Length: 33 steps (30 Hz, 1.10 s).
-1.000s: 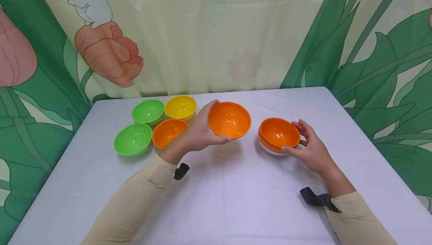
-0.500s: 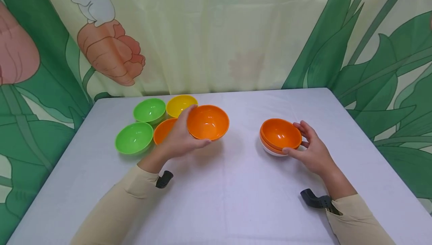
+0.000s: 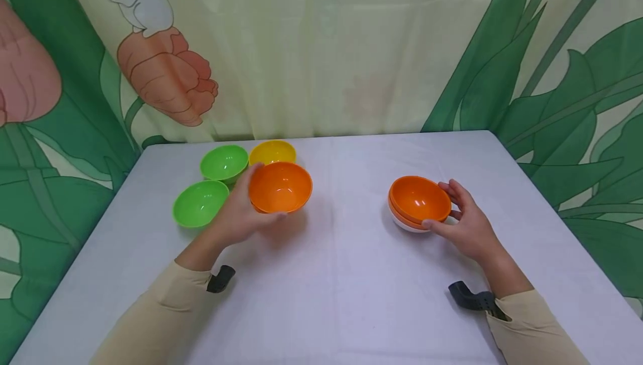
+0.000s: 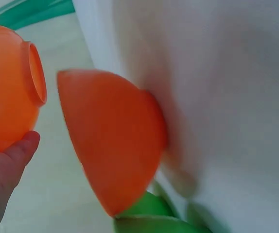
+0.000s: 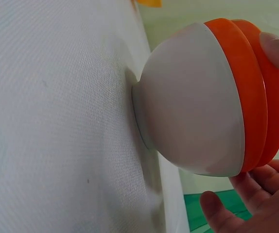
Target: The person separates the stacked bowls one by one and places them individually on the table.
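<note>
Orange bowl (image 3: pixel 280 187) is held above tbl. (image 3: pixel 351 298) by L hand (image 3: pixel 237 215), part-curled; 2 nested orange bowls (image 3: pixel 421 198) in white bowl (image 5: pixel 193 102) are pinched by R hand (image 3: pixel 466 226), part-curled.

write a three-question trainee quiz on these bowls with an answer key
1. True or false: the left hand holds a round, plastic-looking yellow bowl.
2. Which colour is lowest in the stack of bowls at the right hand: A orange, B white, C green?
3. How many round, plastic-looking green bowls show on the white cloth-covered table?

Key:
1. False, it holds a round, plastic-looking orange bowl.
2. B, a round, plastic-looking white bowl.
3. Two.
</note>
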Motion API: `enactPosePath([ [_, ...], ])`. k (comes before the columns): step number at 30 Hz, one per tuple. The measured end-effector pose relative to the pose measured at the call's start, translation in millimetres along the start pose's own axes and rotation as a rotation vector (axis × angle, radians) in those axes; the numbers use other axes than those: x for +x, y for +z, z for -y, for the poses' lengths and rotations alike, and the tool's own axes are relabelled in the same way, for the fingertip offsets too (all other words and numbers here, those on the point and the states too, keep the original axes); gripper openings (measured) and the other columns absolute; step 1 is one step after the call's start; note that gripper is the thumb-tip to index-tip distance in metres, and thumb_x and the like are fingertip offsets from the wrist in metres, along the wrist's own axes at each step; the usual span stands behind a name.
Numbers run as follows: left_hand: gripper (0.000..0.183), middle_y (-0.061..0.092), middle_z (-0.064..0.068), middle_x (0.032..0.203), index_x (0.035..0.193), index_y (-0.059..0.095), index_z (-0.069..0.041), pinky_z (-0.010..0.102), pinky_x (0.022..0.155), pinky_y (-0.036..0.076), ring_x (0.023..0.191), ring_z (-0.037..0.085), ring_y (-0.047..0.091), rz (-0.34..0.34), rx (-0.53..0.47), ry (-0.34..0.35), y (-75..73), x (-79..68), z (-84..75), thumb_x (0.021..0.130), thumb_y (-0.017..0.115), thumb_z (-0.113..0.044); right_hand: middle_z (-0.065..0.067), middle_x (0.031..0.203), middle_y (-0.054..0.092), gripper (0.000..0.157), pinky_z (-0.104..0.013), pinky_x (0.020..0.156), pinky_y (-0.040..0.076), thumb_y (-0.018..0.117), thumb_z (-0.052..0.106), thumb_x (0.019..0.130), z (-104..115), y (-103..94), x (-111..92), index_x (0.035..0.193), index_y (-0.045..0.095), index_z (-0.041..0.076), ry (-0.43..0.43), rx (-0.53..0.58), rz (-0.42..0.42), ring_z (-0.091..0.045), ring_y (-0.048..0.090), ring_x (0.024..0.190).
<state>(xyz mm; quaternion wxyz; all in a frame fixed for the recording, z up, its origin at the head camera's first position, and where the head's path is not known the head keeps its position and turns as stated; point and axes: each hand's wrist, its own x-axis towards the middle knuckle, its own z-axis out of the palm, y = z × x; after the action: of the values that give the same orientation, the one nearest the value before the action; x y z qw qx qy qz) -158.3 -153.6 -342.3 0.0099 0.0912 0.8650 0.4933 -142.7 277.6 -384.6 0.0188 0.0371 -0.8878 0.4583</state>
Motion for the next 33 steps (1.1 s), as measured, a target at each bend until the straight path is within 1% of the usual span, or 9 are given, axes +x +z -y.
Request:
enactPosePath([
  [4, 0.108, 0.033, 0.016, 0.154, 0.157, 0.017, -0.004, 0.058, 0.102, 0.043, 0.132, 0.038, 0.041, -0.005, 0.0, -0.033, -5.9, -4.2, 5.2, 0.076, 0.086, -0.02, -0.022, 0.157, 0.031, 0.108, -0.065, 0.104, 0.035, 0.082, 0.024, 0.085, -0.3, -0.7, 0.4, 0.159, 0.008, 0.002, -0.003, -0.004, -0.004, -0.043, 0.029, 0.141],
  [9, 0.108, 0.034, 0.015, 0.153, 0.157, 0.017, -0.005, 0.057, 0.1, 0.045, 0.131, 0.038, 0.041, -0.017, 0.007, -0.053, -13.7, -9.4, 13.7, 0.076, 0.086, -0.021, -0.022, 0.157, 0.031, 0.108, -0.065, 0.104, 0.035, 0.082, 0.024, 0.085, 0.7, -0.3, 0.6, 0.159, 0.008, 0.001, 0.003, -0.004, 0.004, -0.044, 0.029, 0.141],
  [14, 0.111, 0.034, 0.017, 0.152, 0.158, 0.014, -0.005, 0.059, 0.1, 0.044, 0.132, 0.039, 0.038, -0.031, 0.053, -0.09, -21.8, -18.2, 20.1, 0.077, 0.086, -0.027, -0.023, 0.157, 0.03, 0.109, -0.065, 0.104, 0.035, 0.082, 0.025, 0.085, 2.5, -0.1, 0.5, 0.159, 0.007, 0.001, 0.008, -0.007, 0.013, -0.044, 0.029, 0.141],
  [17, 0.11, 0.033, 0.019, 0.152, 0.159, 0.012, -0.006, 0.059, 0.099, 0.045, 0.133, 0.04, 0.037, -0.042, 0.075, -0.111, -26.0, -24.3, 22.5, 0.079, 0.085, -0.025, -0.023, 0.157, 0.03, 0.109, -0.065, 0.104, 0.035, 0.082, 0.025, 0.085, 3.0, -1.0, 0.3, 0.159, 0.007, 0.001, 0.007, -0.013, 0.015, -0.044, 0.029, 0.141],
  [21, 0.108, 0.033, 0.02, 0.152, 0.159, 0.012, -0.006, 0.06, 0.098, 0.046, 0.134, 0.041, 0.036, -0.053, 0.083, -0.12, -31.1, -30.3, 25.4, 0.079, 0.084, -0.022, -0.022, 0.157, 0.03, 0.109, -0.065, 0.104, 0.035, 0.082, 0.025, 0.085, 2.6, -1.5, 0.1, 0.159, 0.006, 0.001, 0.009, -0.019, 0.016, -0.044, 0.029, 0.141],
  [25, 0.109, 0.03, 0.022, 0.154, 0.159, 0.01, -0.004, 0.061, 0.098, 0.045, 0.134, 0.043, 0.035, -0.049, 0.102, -0.118, -37.2, -37.3, 29.0, 0.08, 0.084, -0.024, -0.022, 0.157, 0.03, 0.109, -0.065, 0.104, 0.034, 0.082, 0.025, 0.085, 1.8, -1.1, -0.3, 0.159, 0.007, 0.001, 0.006, -0.02, 0.016, -0.044, 0.029, 0.141],
  [28, 0.108, 0.029, 0.022, 0.154, 0.158, 0.012, -0.004, 0.061, 0.098, 0.046, 0.134, 0.043, 0.035, -0.044, 0.106, -0.115, -42.3, -44.3, 32.1, 0.08, 0.084, -0.024, -0.022, 0.157, 0.03, 0.108, -0.065, 0.104, 0.034, 0.082, 0.025, 0.085, 2.2, -0.9, -0.6, 0.159, 0.007, 0.001, 0.003, -0.019, 0.016, -0.044, 0.029, 0.141],
  [33, 0.107, 0.032, 0.02, 0.152, 0.157, 0.014, -0.005, 0.061, 0.097, 0.046, 0.132, 0.043, 0.036, -0.066, 0.116, -0.111, -51.7, -57.6, 37.1, 0.08, 0.085, -0.023, -0.023, 0.158, 0.03, 0.108, -0.065, 0.104, 0.034, 0.082, 0.025, 0.085, 3.0, -1.0, -0.8, 0.159, 0.007, 0.001, 0.002, -0.023, 0.014, -0.044, 0.029, 0.141],
])
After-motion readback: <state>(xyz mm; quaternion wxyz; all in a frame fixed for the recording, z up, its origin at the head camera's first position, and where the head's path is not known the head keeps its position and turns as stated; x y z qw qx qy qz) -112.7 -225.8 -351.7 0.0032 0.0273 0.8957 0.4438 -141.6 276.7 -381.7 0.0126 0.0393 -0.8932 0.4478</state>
